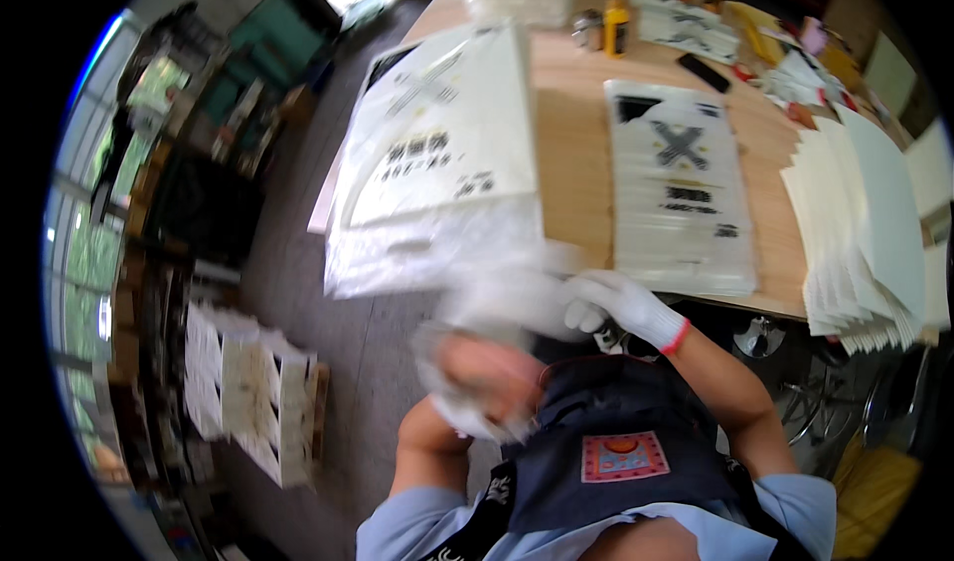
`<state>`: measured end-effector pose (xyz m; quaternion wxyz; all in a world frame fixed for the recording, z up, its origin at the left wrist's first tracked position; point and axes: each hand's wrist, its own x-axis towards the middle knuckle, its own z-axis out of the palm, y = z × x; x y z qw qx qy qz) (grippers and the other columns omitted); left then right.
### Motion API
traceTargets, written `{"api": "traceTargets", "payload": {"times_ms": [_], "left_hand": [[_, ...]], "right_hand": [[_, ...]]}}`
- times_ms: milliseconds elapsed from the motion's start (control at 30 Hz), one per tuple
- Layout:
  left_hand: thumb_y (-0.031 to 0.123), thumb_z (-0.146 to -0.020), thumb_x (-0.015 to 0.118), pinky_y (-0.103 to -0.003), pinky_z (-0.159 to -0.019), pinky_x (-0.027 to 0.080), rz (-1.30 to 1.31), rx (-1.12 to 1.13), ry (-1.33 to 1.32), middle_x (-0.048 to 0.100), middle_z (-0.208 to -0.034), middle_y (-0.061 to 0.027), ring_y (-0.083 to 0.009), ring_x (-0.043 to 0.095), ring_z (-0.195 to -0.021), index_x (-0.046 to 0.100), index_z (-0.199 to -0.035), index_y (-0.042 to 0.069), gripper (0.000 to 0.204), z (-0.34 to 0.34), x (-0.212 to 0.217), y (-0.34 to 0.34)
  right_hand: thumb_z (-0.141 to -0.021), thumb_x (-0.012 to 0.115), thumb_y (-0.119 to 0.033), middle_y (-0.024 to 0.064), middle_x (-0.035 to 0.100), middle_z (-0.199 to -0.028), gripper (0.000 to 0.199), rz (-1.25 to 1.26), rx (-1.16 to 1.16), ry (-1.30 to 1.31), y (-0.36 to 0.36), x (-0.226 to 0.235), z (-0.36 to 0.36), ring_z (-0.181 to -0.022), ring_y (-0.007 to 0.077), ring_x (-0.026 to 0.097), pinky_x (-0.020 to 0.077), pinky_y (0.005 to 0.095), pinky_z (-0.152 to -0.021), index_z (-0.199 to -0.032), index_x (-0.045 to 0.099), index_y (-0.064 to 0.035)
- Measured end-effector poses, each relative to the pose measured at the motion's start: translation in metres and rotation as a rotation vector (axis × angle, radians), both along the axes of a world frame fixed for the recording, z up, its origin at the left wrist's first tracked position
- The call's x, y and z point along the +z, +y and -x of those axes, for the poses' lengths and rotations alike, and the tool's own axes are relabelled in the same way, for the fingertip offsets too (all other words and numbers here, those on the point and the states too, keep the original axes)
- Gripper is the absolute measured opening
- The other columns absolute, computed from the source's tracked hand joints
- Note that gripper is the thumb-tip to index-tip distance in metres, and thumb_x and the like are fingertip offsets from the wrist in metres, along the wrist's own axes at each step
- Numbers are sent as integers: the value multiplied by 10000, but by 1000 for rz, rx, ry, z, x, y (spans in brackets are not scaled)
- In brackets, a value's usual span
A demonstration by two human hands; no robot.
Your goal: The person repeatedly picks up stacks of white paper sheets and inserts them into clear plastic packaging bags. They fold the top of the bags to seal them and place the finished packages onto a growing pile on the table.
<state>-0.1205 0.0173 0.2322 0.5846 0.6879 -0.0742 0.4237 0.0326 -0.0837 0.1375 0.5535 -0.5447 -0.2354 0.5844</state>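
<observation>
A large white plastic bag [437,154] with dark print and a flat white sheet inside is held up over the table's left edge, tilted toward me. My right hand [618,305], in a white glove with a red cuff, grips the blurred lower right corner of the bag. My left hand [475,377], also gloved, is smeared by motion just under the bag's bottom edge, and its grip cannot be made out. A flat stack of the same printed bags [681,193] lies on the wooden table [571,154] right of the held bag.
A fanned stack of white sheets [865,233] lies at the table's right end. Yellow bottles [616,24], a dark phone [704,72] and papers sit at the far side. White stacked boxes [248,392] stand on the floor at left. Chair bases [760,337] are under the table.
</observation>
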Motion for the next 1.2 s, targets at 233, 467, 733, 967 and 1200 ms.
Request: {"api": "traceTargets", "payload": {"times_ms": [233, 467, 733, 967, 1200], "left_hand": [[197, -933, 564, -423, -935, 423, 257, -1244, -429, 521, -1243, -176, -294, 524, -1120, 539, -1096, 47, 223, -46, 40, -93], [188, -922, 573, -414, -903, 435, 285, -1378, -411, 543, -1197, -163, -293, 541, -1079, 557, -1079, 50, 210, -72, 44, -117], [179, -910, 584, -404, -866, 448, 266, -1362, -360, 569, -1144, -148, -291, 560, -1033, 578, -1060, 53, 196, -88, 39, -134], [171, -900, 594, -395, -834, 460, 251, -1392, -331, 591, -1098, -135, -290, 577, -992, 596, -1044, 55, 185, -93, 39, -140], [163, -889, 604, -386, -803, 471, 264, -1463, -324, 614, -1052, -122, -289, 594, -951, 614, -1027, 58, 173, -93, 39, -145]], "right_hand": [[-974, 481, -263, 89, 660, -814, 281, 116, -268, 91, -90, -50, 24, -674, 120, 610, 490, 245, -597, -971, 604, -11], [-972, 474, -262, 91, 646, -784, 276, 198, -441, 118, -134, -75, 21, -657, 129, 603, 494, 253, -608, -964, 595, -14], [-971, 479, -267, 74, 649, -781, 276, 178, -435, 125, -129, -75, 24, -651, 112, 585, 485, 250, -614, -978, 601, -20], [-974, 483, -281, 68, 657, -792, 286, 141, -433, 162, -135, -89, 30, -655, 103, 593, 482, 235, -616, -985, 602, -22], [-971, 488, -292, 70, 659, -796, 288, 146, -388, 122, -134, -84, 30, -659, 107, 598, 486, 231, -632, -973, 598, -25]]}}
